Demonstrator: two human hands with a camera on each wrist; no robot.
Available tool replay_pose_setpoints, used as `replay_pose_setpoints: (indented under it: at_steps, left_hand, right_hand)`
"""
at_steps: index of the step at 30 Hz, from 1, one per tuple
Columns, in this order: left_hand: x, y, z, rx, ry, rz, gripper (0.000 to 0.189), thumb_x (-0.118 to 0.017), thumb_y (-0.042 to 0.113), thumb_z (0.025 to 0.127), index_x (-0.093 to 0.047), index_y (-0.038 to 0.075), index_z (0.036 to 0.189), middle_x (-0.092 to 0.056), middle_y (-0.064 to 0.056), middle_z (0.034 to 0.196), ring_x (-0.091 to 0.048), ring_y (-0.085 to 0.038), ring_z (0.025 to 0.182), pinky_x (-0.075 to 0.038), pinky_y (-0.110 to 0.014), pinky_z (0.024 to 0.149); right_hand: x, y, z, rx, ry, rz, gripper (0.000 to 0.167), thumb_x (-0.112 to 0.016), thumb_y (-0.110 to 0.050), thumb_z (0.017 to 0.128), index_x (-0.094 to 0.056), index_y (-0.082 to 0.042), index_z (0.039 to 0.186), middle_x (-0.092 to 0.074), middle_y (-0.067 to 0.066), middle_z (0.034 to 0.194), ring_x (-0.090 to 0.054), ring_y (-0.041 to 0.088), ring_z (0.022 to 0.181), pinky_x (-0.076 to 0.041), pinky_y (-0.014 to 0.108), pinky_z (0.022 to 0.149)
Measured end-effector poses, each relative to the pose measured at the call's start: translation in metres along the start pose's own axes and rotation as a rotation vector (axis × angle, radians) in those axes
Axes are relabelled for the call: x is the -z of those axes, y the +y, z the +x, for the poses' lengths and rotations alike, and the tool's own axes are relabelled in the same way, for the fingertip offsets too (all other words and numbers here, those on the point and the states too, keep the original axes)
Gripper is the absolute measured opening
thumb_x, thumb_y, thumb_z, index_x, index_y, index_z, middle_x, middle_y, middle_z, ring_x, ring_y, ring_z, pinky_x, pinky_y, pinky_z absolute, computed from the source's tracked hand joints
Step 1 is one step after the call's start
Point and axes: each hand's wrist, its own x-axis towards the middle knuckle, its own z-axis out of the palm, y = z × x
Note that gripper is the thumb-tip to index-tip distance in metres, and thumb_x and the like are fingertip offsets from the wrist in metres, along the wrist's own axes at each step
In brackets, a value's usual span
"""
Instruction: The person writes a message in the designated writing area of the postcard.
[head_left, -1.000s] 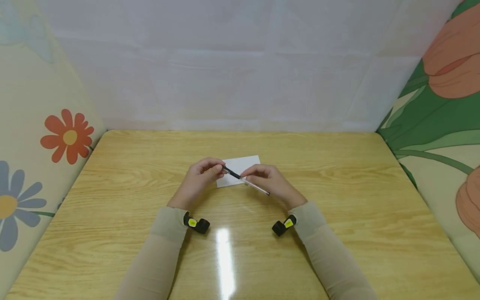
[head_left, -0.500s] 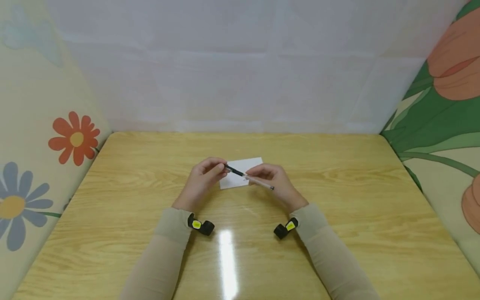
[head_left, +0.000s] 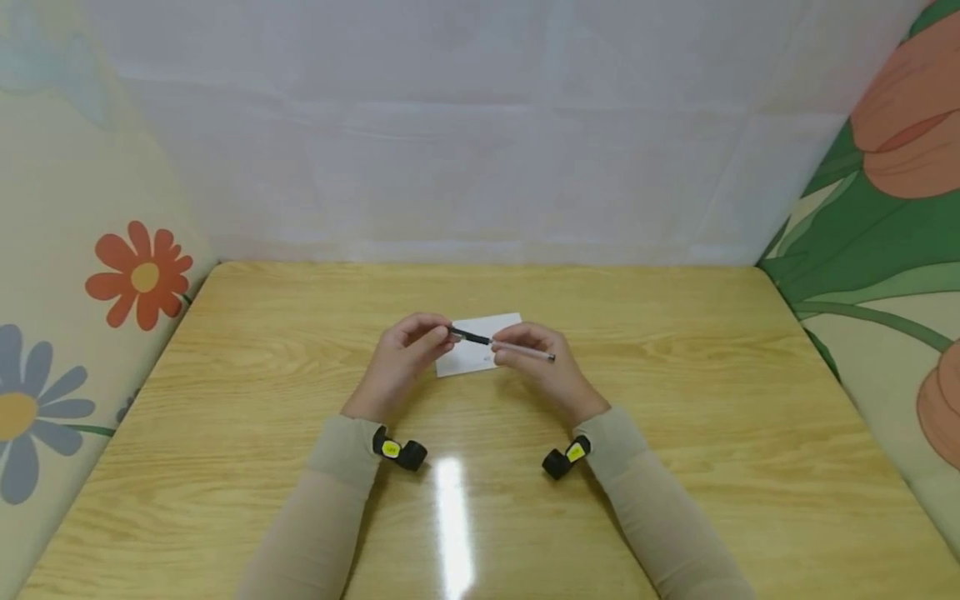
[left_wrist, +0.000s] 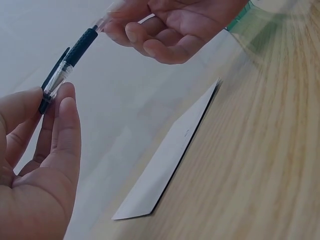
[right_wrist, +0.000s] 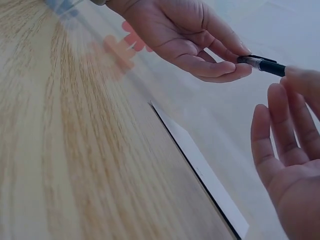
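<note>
A pen (head_left: 471, 337) with a black clip, a dark textured grip and a clear barrel is held between the two hands, over a white card (head_left: 463, 362). At the clip end, the left hand (head_left: 399, 360) pinches it between thumb and fingertips. The right hand (head_left: 553, 368) pinches the clear barrel, whose dark end sticks out past the fingers. In the left wrist view, the grip (left_wrist: 81, 47) shows between the hands, clip (left_wrist: 56, 69) alongside. The right hand's other fingers (right_wrist: 281, 117) spread loosely in the right wrist view.
The card lies on a wooden table (head_left: 300, 517) and bears a small dark mark. A white cloth (head_left: 465, 167) hangs behind the table, with flower-printed panels (head_left: 885, 250) at both sides. Each wrist wears a small black camera (head_left: 411, 455).
The pen's right end has swung up and away, so the pen lies closer to level across the view. The right hand has shifted slightly along with it; the left hand keeps its pinch.
</note>
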Motion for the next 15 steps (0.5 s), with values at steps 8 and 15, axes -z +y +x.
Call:
replay_pose_setpoints:
  at_steps: [8,15]
  left_hand:
    - [-0.0013,0.0023,-0.0028,0.000,-0.019,0.043,0.012,-0.061,0.005,0.102,-0.066,0.003,0.113,-0.062,-0.010,0.116,-0.067,-0.018,0.108,-0.051,-0.032,0.101]
    - [-0.0036,0.0049,-0.0045,-0.009,-0.042,0.134,0.015,-0.065,0.007,0.100,-0.067,0.002,0.114,-0.066,-0.008,0.114,-0.069,-0.017,0.106,-0.054,-0.033,0.098]
  right_hand:
    - [-0.0015,0.0023,0.0012,0.019,0.038,0.038,0.021,-0.072,0.002,0.092,-0.074,-0.011,0.108,-0.073,0.014,0.106,-0.071,0.030,0.099,-0.058,0.031,0.087]
    - [-0.0065,0.0044,0.0018,0.022,0.098,0.045,0.019,-0.067,0.006,0.093,-0.068,0.004,0.112,-0.073,0.002,0.092,-0.071,0.014,0.082,-0.059,0.028,0.082]
